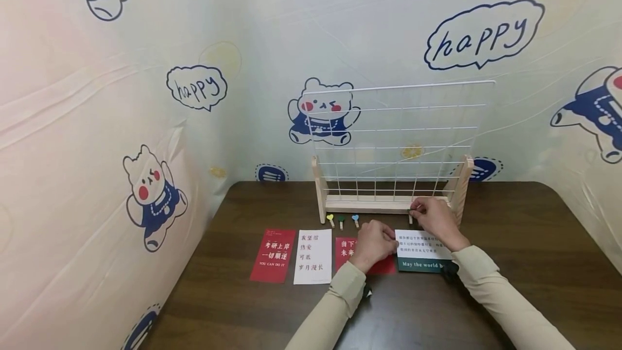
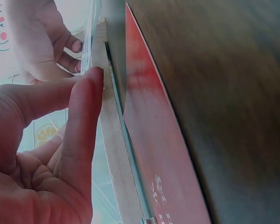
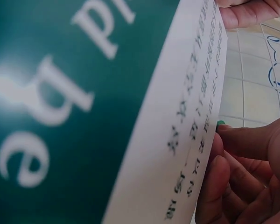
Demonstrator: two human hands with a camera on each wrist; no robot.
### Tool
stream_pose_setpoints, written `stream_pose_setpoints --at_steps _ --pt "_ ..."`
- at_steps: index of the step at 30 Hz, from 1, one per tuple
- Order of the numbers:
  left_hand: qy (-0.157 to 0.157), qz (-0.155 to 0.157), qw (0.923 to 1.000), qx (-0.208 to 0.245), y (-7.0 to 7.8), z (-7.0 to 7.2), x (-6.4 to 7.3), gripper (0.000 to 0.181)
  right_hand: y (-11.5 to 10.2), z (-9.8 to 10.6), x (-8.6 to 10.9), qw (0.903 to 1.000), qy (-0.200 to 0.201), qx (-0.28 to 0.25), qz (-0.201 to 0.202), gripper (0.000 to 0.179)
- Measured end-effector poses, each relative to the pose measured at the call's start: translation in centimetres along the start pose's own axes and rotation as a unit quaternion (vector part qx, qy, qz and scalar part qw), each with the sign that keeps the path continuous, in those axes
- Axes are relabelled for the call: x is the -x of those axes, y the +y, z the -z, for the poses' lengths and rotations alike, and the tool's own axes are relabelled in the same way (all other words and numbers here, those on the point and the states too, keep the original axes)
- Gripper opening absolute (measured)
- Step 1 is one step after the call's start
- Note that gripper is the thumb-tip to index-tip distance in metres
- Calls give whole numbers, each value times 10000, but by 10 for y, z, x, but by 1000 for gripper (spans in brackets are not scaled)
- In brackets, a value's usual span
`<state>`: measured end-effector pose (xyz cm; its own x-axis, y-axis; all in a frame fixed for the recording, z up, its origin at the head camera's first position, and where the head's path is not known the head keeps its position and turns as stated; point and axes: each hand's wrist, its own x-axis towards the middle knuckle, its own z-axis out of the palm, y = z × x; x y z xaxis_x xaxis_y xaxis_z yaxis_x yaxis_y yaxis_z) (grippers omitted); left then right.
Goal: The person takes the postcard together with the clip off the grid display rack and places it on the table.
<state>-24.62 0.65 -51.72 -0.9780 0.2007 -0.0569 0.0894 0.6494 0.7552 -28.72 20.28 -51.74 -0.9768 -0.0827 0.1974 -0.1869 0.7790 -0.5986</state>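
My left hand (image 1: 374,243) pinches the upper left edge of a white-and-green card (image 1: 421,250), its fingertips right at that corner. The card is tilted up and fills much of the right wrist view, its printed face towards the camera. Just beyond the card's top edge, my right hand (image 1: 435,221) pinches a small wooden clip (image 1: 410,219), whose green tip (image 3: 220,123) shows between thumb and finger. A red card (image 2: 151,112) lies on the table below my left hand, which partly covers it in the head view.
A white wire rack (image 1: 396,147) on a wooden base (image 1: 364,204) stands at the back of the brown table (image 1: 218,307). Yellow (image 1: 330,219), green (image 1: 341,221) and blue (image 1: 355,220) heart clips lie before it. Further left are another red card (image 1: 273,256) and a white card (image 1: 313,257).
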Motion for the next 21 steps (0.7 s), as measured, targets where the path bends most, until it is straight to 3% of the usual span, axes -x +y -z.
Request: stream_pose_setpoints --at_steps 21 --pt "6 83 9994 -334 1 -2 -2 12 5 -1 -1 9985 -462 -103 -264 8"
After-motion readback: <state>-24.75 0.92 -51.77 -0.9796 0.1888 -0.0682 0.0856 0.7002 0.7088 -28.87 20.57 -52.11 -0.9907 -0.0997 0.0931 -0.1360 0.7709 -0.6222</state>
